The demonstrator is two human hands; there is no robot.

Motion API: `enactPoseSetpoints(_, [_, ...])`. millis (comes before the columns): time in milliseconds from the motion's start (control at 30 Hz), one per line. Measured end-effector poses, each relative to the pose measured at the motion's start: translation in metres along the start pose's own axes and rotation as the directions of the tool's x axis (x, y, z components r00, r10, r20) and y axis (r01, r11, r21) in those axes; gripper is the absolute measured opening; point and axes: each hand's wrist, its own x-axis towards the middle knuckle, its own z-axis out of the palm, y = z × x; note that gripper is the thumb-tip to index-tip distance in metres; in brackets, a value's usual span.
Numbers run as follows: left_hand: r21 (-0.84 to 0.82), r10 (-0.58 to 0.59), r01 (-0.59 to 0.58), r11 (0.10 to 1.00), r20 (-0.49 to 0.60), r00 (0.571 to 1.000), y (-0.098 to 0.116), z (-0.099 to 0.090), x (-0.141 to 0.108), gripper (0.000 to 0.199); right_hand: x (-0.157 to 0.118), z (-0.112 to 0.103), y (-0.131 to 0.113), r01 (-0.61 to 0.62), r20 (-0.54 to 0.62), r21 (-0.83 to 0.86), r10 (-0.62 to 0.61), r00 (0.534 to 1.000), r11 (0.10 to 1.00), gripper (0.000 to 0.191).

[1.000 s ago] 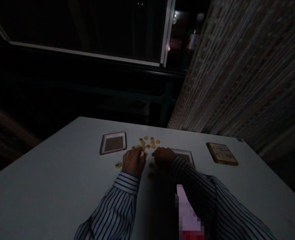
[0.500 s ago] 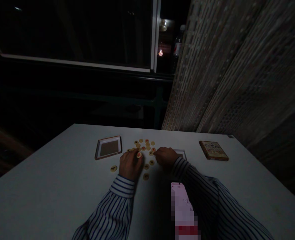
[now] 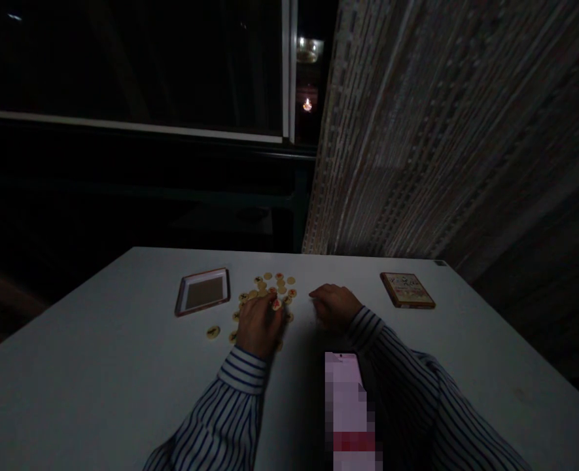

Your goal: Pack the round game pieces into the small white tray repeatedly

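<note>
My left hand [image 3: 258,327] pinches a round Chinese chess piece [image 3: 277,305] with a red character between thumb and fingers. It hovers over the left part of a loose spread of pale wooden pieces, some marked red, some black, some blank side up. To the right of the spread, my right hand [image 3: 335,306] is closed with curled fingers, apart from the pieces. What it holds, if anything, is hidden. One black-marked piece [image 3: 213,332] lies alone left of my left hand.
On the white table [image 3: 97,366] lie a shallow open tray [image 3: 203,292] at the left and a flat decorated box [image 3: 407,290] at the right. A lit phone [image 3: 350,399] lies in front of me. A curtain [image 3: 392,131] hangs behind the right side.
My right hand has moved right, away from the red-marked piece it was beside. My left hand still holds its piece. A small tray seen by my right hand is now covered. The view has turned slightly right.
</note>
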Motion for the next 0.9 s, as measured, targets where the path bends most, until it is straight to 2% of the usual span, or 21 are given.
enactPoseSetpoints(367, [-0.004, 0.045, -0.044, 0.999, 0.04, 0.998, 0.018, 0.013, 0.002, 0.025, -0.012, 0.004, 0.019, -0.055, -0.046, 0.045, 0.057, 0.997, 0.997, 0.032])
enactPoseSetpoints(633, [-0.022, 0.059, -0.057, 0.998, 0.065, 0.996, 0.031, 0.027, 0.001, 0.025, -0.023, 0.017, 0.04, -0.025, -0.173, 0.112, 0.045, 0.984, 0.993, 0.028])
enactPoseSetpoints(900, [-0.036, 0.046, -0.042, 0.998, 0.119, 0.992, 0.043, 0.034, 0.002, 0.024, -0.031, 0.027, 0.056, -0.049, -0.229, 0.179, 0.09, 0.969, 0.983, 0.026])
